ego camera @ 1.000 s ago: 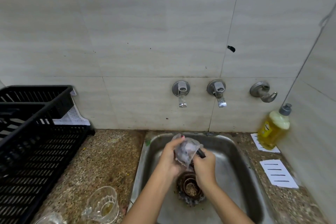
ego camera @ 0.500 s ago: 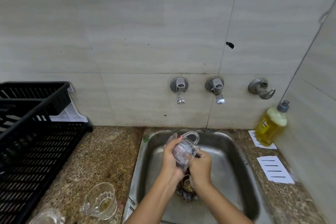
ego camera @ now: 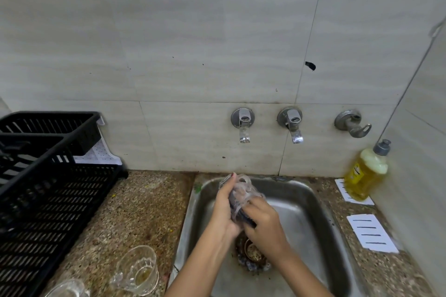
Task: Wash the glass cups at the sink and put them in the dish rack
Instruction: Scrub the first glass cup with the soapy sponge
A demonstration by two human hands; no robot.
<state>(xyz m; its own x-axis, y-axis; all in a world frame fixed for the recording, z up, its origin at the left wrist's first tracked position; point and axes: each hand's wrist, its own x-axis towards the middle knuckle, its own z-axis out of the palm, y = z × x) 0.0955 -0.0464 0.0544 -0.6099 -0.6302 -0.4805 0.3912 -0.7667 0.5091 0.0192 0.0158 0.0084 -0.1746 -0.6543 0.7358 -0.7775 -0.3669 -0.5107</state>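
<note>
Head view, over the sink: the left hand (ego camera: pixel 225 210) grips a clear glass cup with a handle (ego camera: pixel 242 194), fingers wrapped round its side, holding it tilted above the stainless steel sink (ego camera: pixel 313 212); the right hand (ego camera: pixel 263 222) is curled tight on a dark object (ego camera: pixel 246 219) pressed against the cup's lower end, too hidden to say what it is. Straight below the hands sits the round drain strainer (ego camera: pixel 252 252), half covered by the wrists. Behind, on the pale tiled wall (ego camera: pixel 169 43), two chrome taps (ego camera: pixel 242 125) side by side, and a third grey valve (ego camera: pixel 352 123) off to the right. On the speckled granite counter (ego camera: pixel 144 212) to the left stands a second clear glass cup (ego camera: pixel 137 270) with yellowish dregs; another glass (ego camera: pixel 67 289) is cut off by the bottom edge; the black plastic dish rack (ego camera: pixel 48 188) fills the far left. To the right, a yellow dish soap bottle (ego camera: pixel 365 173) stands in the corner; white lined paper slips (ego camera: pixel 371 232) lie near it.
</note>
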